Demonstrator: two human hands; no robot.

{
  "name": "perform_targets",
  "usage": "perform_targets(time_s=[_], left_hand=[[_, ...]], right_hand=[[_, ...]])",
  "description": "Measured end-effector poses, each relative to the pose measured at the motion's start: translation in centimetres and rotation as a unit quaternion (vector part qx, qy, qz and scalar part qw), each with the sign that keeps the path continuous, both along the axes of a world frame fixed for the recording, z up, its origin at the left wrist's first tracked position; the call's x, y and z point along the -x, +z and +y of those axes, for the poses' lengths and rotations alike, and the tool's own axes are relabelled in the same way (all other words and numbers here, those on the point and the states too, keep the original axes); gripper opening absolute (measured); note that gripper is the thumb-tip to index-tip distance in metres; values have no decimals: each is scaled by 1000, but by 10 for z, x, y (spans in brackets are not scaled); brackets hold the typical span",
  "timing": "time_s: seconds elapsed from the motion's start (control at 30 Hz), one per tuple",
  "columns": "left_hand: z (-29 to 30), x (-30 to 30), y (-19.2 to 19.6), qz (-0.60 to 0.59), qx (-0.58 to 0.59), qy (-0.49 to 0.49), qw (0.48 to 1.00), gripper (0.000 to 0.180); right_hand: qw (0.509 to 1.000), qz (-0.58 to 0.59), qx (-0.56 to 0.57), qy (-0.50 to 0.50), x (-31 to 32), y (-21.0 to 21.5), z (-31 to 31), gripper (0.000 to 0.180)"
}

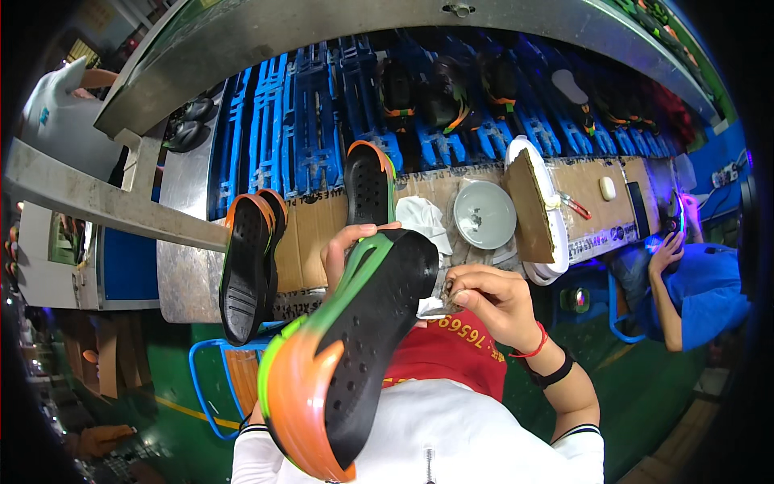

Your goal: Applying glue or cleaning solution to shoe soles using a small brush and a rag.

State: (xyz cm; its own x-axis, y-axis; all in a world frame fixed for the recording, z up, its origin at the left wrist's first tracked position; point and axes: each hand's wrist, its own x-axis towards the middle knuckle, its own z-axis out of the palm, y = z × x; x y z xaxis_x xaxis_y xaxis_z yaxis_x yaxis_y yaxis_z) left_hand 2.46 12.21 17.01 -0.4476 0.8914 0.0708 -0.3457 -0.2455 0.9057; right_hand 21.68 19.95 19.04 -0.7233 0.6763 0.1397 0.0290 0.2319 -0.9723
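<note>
A large black shoe sole (355, 379) with an orange and green rim hangs tilted in front of my chest. My left hand (348, 244) is closed around its upper edge, with part of the fingers hidden behind it. Beside the sole's narrower end, my right hand (492, 300) pinches a small crumpled whitish piece (435, 307), perhaps cloth or tissue, close to the sole's edge. Another sole (371, 185) with an orange and green rim lies on the cardboard-covered bench just beyond my left hand. Two more orange-rimmed soles (243, 266) lean together at the left.
On the bench (306, 234) are a white cloth (423, 219), a grey bowl (484, 214), a white tray with a cardboard piece (534, 202) and a red-handled tool (576, 206). Blue conveyor slats (314, 121) carry several shoes behind. A metal beam crosses overhead; a blue-clad co-worker (701, 282) sits right.
</note>
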Motion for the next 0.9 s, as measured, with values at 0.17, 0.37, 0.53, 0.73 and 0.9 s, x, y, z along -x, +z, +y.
perform_targets(time_s=[0.17, 0.37, 0.53, 0.73, 0.9], left_hand=[[-17, 38, 23, 634, 2, -167, 755, 134], [-23, 29, 17, 128, 35, -164, 977, 136], [-21, 23, 20, 111, 50, -179, 976, 135], [-20, 21, 22, 131, 52, -174, 975, 135], [-23, 21, 21, 131, 57, -183, 973, 133]], right_hand=[[990, 56, 94, -85, 3, 8, 7, 7], [976, 7, -190, -110, 19, 21, 23, 10], [966, -21, -243, -86, 25, 25, 21, 12], [939, -56, -326, -96, 29, 27, 18, 13], [926, -60, -358, -108, 29, 31, 19, 14]])
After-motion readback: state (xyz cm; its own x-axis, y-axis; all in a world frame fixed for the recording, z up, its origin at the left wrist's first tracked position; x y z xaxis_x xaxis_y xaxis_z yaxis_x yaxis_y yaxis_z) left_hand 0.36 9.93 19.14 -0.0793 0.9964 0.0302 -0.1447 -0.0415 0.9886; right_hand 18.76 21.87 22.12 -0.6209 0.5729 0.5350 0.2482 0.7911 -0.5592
